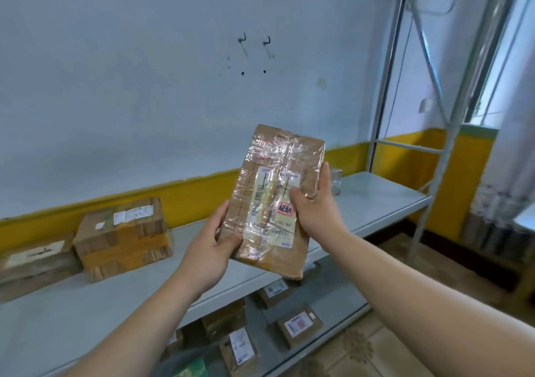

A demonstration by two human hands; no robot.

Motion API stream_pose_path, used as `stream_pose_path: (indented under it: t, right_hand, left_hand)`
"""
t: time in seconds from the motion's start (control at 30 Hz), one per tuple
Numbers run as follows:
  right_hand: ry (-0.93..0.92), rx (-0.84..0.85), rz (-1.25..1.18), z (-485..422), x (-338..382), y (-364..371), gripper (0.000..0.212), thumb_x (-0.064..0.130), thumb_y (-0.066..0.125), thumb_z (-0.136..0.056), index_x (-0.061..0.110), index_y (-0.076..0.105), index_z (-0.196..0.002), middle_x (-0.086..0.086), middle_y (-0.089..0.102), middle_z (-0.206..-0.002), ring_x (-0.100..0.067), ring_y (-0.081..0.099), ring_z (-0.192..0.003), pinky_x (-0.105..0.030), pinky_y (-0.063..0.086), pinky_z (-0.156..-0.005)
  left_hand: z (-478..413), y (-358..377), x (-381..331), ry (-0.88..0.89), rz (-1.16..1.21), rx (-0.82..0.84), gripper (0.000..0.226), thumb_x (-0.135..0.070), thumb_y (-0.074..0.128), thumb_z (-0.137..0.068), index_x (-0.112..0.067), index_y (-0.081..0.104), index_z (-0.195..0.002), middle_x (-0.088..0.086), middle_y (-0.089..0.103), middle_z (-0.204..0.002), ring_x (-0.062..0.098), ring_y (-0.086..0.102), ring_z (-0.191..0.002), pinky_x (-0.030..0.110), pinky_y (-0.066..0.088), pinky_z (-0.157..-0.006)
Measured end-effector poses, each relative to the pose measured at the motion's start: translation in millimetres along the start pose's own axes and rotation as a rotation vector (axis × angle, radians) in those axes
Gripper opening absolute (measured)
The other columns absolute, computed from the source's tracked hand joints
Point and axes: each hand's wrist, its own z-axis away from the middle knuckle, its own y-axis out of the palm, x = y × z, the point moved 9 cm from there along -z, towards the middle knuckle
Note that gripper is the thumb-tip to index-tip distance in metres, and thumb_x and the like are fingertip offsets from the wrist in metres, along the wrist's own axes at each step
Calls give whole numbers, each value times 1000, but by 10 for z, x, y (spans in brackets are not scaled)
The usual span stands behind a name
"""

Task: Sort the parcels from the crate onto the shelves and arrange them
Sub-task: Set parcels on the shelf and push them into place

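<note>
Field notes, head view. I see one parcel (275, 197) held up in the air over the front of the upper shelf (362, 202), touching no shelf. It is a flat brown carton under shiny clear tape, standing on end with its top leaning slightly right. A white label runs down its face, with a small red sticker (285, 208) low on the right.

Left grip (215, 240): curled round the lower left edge, thumb on the face. Right grip (315, 202): curled round the right edge, thumb on the face just above the sticker.

On the upper shelf, well to the left, a taped brown box (124, 237) stands beside a flatter box (34, 260) at the frame edge. I can't tell whether they touch. The lower shelf (333, 295) carries several small labelled parcels, among them one at (299, 326). Two hooks (243, 40) are on the far wall
</note>
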Motion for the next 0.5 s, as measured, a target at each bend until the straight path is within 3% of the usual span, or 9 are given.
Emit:
stream_pose_path:
  t: [0.13, 0.27, 0.37, 0.5]
  right_hand:
    - [-14, -76, 62, -195, -334, -791, 85, 46, 57, -95, 48, -6, -152, 3, 36, -157, -28, 50, -132, -50, 47, -103]
    - [4, -98, 125, -372, -748, -1697, 87, 50, 54, -95, 48, -12, -152, 9, 36, -154, -19, 63, -108, -28, 55, -74]
    - [-9, -120, 144, -452, -992, -2314, 87, 62, 53, -84, 63, -11, -142, 10, 39, -155, -21, 54, -129, -46, 52, -96]
    - [-61, -149, 100, -515, -1244, -2947, 82, 34, 57, -98, 57, -2, -149, 26, 42, -143, -2, 45, -126, -33, 43, -101]
  left_hand:
    - [-227, 810, -229, 37, 44, 46, 63, -19, 58, -97, -43, 28, -147, -21, 54, -125, -17, 51, -91, 7, 39, -71]
    - [-313, 1791, -465, 49, 116, 102, 60, -17, 59, -96, -48, 32, -140, -25, 57, -117, -18, 58, -87, 3, 45, -69]
    - [-357, 2484, -605, 56, 176, 153, 57, -16, 60, -95, -56, 36, -127, -26, 55, -116, -6, 62, -98, 21, 53, -85]
    - [-353, 3207, -765, 69, 254, 181, 50, -26, 63, -90, -58, 38, -119, -31, 50, -114, -2, 55, -106, 15, 49, -76]
